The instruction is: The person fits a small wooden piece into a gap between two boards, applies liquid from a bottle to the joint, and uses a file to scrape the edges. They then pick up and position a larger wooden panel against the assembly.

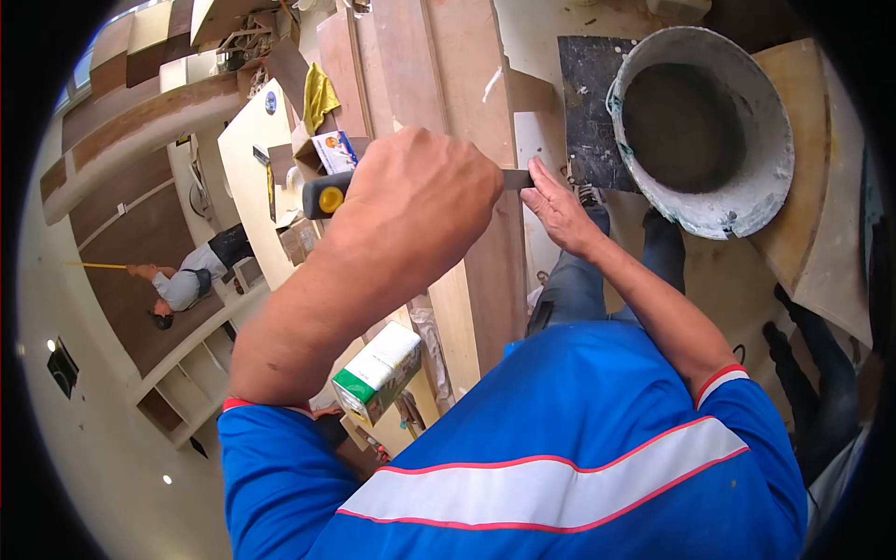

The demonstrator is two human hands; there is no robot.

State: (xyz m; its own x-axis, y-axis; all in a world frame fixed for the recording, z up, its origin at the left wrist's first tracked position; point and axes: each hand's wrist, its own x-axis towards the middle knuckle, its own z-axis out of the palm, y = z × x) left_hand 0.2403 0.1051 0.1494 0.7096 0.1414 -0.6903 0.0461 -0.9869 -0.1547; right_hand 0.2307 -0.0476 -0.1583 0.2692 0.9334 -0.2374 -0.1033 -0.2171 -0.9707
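My left hand is closed in a fist around the black handle of a chisel, whose round yellow butt sticks out to the left. The flat metal blade points right, level across the view. Fingers extended, my right hand touches the blade's far end with its fingertips. Whether the thumb presses from the other side is hard to see. Below both hands are long wooden boards.
A whitish bucket with a grey inside stands at upper right beside a dark board. A green-and-white tin, a small box and a yellow cloth lie left. A co-worker holds a yellow stick; another person's legs show right.
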